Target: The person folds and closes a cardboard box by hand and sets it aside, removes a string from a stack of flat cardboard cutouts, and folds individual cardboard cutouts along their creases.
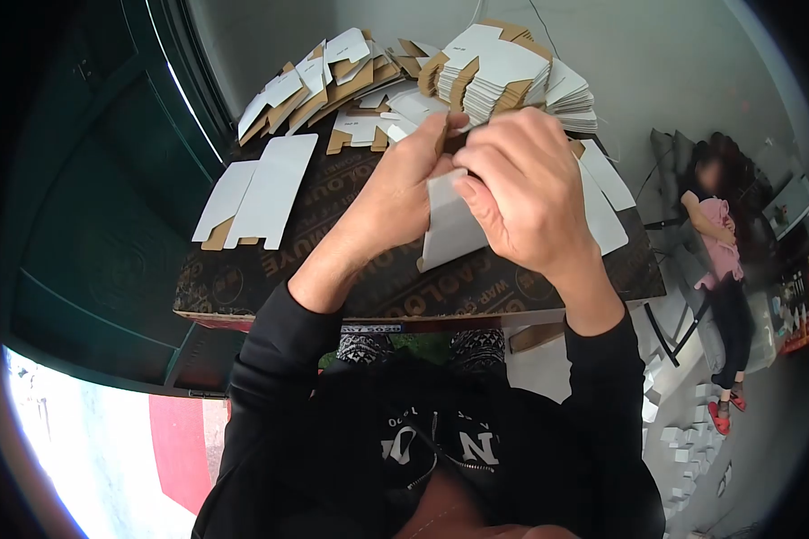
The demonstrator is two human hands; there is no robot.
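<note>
A small white box (452,220), brown inside, is held between both hands above the dark printed table. My left hand (406,184) grips its left side and upper end, with the fingers bent around the card. Over its right side and top, my right hand (528,190) is closed, the thumb pressed on the white face. Part of the box is hidden behind the fingers. Flat white cartons (274,189) lie to the left of my left hand, and more flat white pieces (605,202) lie to the right of my right hand.
Tall stacks of folded cartons (499,67) and a leaning pile (310,85) stand at the back of the dark table (333,260). A green door (90,207) is at the left. At the right a person (719,234) reclines on a chair; small white boxes (692,449) lie on the floor.
</note>
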